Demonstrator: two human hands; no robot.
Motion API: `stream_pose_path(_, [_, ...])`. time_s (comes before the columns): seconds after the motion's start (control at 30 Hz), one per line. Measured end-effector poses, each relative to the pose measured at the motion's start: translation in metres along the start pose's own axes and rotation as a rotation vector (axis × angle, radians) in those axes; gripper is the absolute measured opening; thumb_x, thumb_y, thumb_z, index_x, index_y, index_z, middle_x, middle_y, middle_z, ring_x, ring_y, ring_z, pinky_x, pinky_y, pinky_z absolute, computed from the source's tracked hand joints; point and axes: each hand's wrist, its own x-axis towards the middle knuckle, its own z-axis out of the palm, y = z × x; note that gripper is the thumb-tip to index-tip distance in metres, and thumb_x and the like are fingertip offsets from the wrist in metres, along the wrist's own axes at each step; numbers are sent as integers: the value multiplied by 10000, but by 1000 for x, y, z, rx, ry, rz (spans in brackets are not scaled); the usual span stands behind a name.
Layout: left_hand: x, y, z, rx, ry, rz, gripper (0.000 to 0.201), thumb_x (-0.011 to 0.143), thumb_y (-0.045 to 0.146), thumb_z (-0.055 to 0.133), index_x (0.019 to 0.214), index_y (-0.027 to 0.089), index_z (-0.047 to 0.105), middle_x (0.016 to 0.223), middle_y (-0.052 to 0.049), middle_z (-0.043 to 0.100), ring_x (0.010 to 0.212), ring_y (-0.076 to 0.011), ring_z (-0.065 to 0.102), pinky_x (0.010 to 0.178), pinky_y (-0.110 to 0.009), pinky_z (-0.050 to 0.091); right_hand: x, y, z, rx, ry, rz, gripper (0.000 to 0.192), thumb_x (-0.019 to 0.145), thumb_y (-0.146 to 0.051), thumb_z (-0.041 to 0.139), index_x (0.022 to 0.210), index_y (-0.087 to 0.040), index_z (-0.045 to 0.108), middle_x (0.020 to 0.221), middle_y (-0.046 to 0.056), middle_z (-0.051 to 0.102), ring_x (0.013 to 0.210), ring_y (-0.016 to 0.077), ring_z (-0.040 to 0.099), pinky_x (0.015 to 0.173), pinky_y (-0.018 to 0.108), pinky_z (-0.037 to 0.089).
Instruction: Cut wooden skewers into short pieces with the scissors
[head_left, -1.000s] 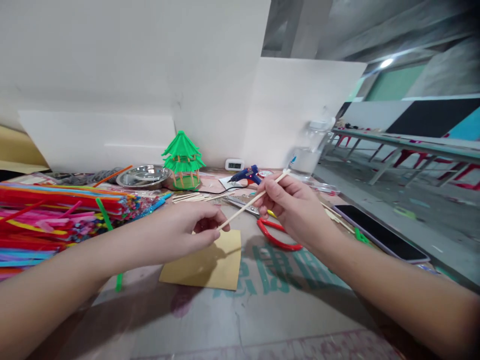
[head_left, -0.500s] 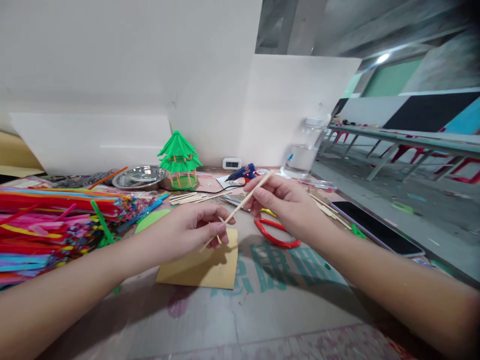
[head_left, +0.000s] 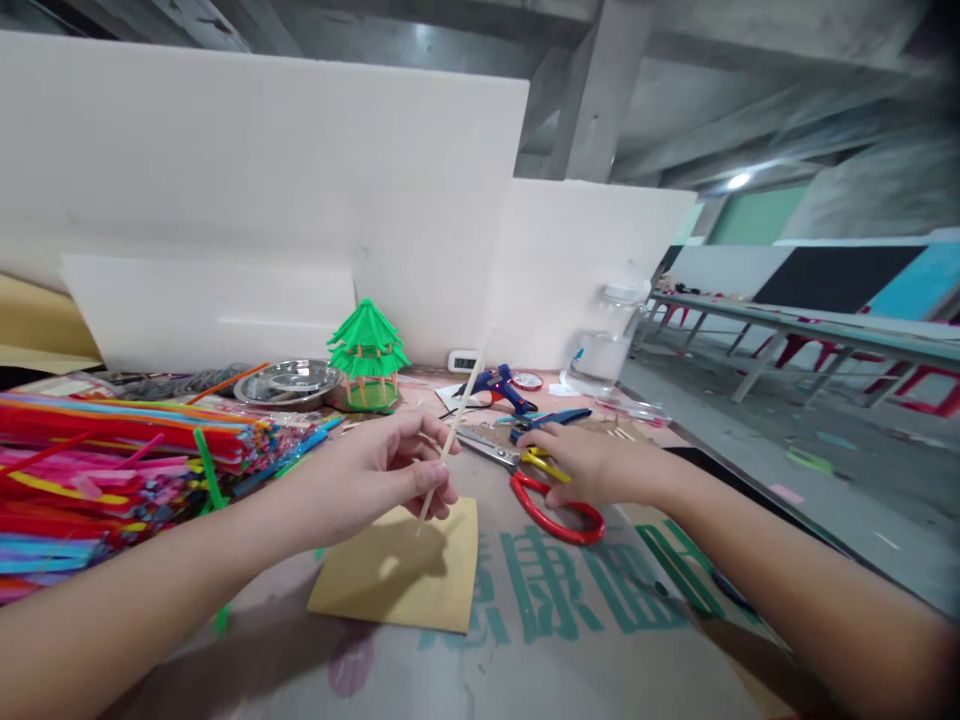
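Pinched in my left hand (head_left: 397, 475) is a thin wooden stick (head_left: 461, 400), tilted up to the right above a square of tan card (head_left: 401, 590). My right hand (head_left: 592, 462) reaches down over the tools, its thumb and fingers apart. Between them lies a yellow handle (head_left: 544, 463); whether the fingertips touch it I cannot tell. Red-handled scissors (head_left: 555, 525) lie just below that hand. A dark blue-handled tool (head_left: 551, 423) lies just beyond its fingers.
Bundles of coloured pipe cleaners (head_left: 112, 460) crowd the left. Along the back stand a green pagoda model (head_left: 367, 355), a metal dish (head_left: 289, 385), a blue glue gun (head_left: 491, 385), a small digital clock (head_left: 463, 361) and a clear water jug (head_left: 600, 350).
My right hand has let go of the stick and moved down to the tools. My left hand keeps the stick, now more upright. The view has tilted upward.
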Motion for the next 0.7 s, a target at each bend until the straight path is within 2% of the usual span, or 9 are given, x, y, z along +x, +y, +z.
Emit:
stream_pose_path(0.17, [3, 1, -6, -25, 13, 23, 216, 930, 365, 615, 931, 171, 519, 801, -19, 702, 687, -126, 657, 645, -266, 489, -2, 0, 3, 58, 24, 25, 699, 779, -332, 687, 1459, -344, 523, 1201, 121, 652, 1023, 347, 659, 768, 380, 475])
stream_pose_path(0.23, [4, -1, -9, -25, 21, 33, 252, 917, 398, 632, 943, 171, 524, 788, -10, 691, 672, -126, 656, 627, -259, 479, -3, -4, 4, 67, 16, -1, 729, 797, -300, 652, 1504, -339, 477, 1204, 133, 656, 1015, 343, 662, 758, 374, 474])
stream_pose_path(0.33, [5, -3, -14, -28, 31, 42, 287, 899, 425, 652, 947, 175, 519, 755, 10, 668, 662, -129, 659, 609, -247, 465, -2, -10, 11, 48, 36, 7, 754, 808, -225, 606, 1539, -284, 434, 1196, 164, 637, 884, 303, 677, 697, 354, 472])
stream_pose_path(0.4, [6, -3, -16, -14, 53, 55, 290, 902, 435, 644, 945, 177, 520, 726, 25, 642, 646, -123, 649, 602, -240, 460, 2, -13, 17, 99, 94, 21, 688, 814, -191, 597, 1494, -237, 500, 1197, 177, 626, 860, 282, 676, 707, 347, 476])
stream_pose_path(0.47, [6, -3, -18, 27, 89, 79, 283, 912, 440, 623, 940, 173, 532, 686, 42, 598, 616, -113, 620, 593, -235, 458, 5, -13, 21, 170, 156, 20, 549, 836, -185, 594, 1386, -202, 598, 1189, 172, 636, 923, 280, 673, 778, 349, 481])
stream_pose_path(0.53, [6, -3, -20, 92, 129, 109, 284, 929, 448, 593, 934, 168, 549, 650, 54, 550, 578, -100, 577, 566, -223, 446, 9, -12, 23, 204, 200, 23, 437, 866, -208, 585, 1300, -191, 632, 1165, 152, 664, 993, 283, 663, 833, 351, 476])
stream_pose_path(0.6, [6, -3, -22, 147, 173, 133, 288, 950, 459, 555, 944, 171, 552, 611, 68, 505, 525, -86, 516, 509, -202, 401, 10, -11, 24, 292, 257, 36, 424, 908, -272, 560, 1327, -209, 586, 1066, 107, 697, 939, 265, 668, 793, 347, 484])
stream_pose_path(0.7, [5, 0, -25, 149, 259, 168, 293, 978, 476, 496, 999, 187, 537, 558, 96, 405, 440, -71, 372, 420, -187, 293, 9, -18, 23, 573, 375, -2, 534, 943, -366, 528, 1450, -225, 435, 838, 18, 667, 727, 214, 634, 681, 330, 483])
